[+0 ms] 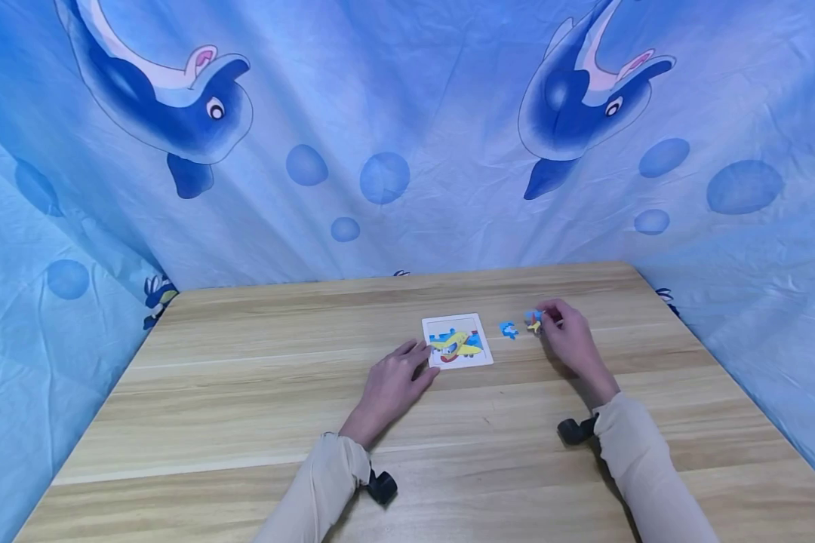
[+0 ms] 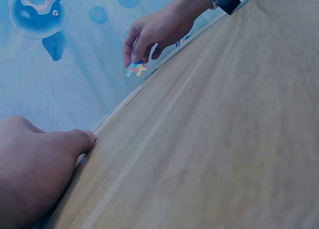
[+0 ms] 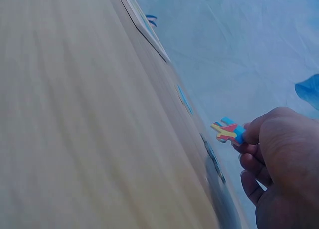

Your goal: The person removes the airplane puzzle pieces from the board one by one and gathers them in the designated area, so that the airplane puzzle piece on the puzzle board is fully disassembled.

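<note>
Left sleeve [image 1: 315, 486] up front, a pinched puzzle piece [image 3: 229, 132] farther off

The left sleeve enters at the bottom of the head view, left of centre, with the right sleeve [image 1: 652, 467] at bottom right; a black wrist camera [image 1: 382, 489] sits at the left wrist; beyond it the left hand [image 1: 390, 385] lies relaxed, fingers touching the lower-left edge of the white-rimmed puzzle tray [image 1: 485, 347]; the tray lies right of centre on the wooden table [image 1: 244, 422], its yellow plane picture filled below and pale toward the top.

Right of the tray lies a loose piece [image 1: 508, 329]; farther right, the right hand [image 1: 572, 339] pinches the puzzle piece, raised off the table in the right wrist view; what looks like another piece [image 3: 214, 159] lies beneath; a blue curtain [image 1: 435, 98] hangs behind.

As I judge it, a slack pinch could let the puzzle piece drop or twist; a low sweep could brush the loose piece aside; uneven pressure from the left hand, touching near one corner, could skid the tray or lift fitted parts.
</note>
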A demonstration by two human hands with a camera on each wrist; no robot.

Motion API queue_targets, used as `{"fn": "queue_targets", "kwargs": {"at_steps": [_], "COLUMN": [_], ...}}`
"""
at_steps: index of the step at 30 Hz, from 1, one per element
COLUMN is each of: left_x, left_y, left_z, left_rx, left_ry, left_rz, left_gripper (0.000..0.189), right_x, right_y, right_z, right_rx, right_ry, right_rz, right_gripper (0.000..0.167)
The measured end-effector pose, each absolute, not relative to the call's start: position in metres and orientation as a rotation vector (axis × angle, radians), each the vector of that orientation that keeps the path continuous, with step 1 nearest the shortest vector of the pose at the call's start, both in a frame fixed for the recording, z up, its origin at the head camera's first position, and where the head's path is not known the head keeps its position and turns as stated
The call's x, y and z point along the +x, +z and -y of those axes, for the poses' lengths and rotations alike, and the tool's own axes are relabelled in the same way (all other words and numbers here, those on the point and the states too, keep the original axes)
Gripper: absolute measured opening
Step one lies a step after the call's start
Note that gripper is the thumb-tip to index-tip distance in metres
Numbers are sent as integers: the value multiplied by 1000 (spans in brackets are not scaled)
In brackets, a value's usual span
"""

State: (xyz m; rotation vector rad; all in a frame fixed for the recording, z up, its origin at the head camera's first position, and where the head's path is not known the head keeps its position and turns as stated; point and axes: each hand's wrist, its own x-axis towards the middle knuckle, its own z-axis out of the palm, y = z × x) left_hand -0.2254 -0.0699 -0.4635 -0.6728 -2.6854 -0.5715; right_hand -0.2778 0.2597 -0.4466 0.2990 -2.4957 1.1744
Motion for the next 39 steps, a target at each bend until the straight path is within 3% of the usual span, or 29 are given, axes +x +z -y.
{"fn": "queue_targets", "kwargs": {"at_steps": [19, 39], "left_x": [-225, -224], "left_y": [-463, -463], "left_z": [70, 70], "left_rx": [-671, -669], "left_ry": [-563, -575], "left_rz": [2690, 2696], "left_gripper": [44, 44], "right_x": [-263, -263], "right_y": [-448, -450], "right_z": [-303, -313], "right_rx": [134, 105], "right_ry": [1098, 1055], "right_rz": [2511, 2546], "right_gripper": [20, 22]}}
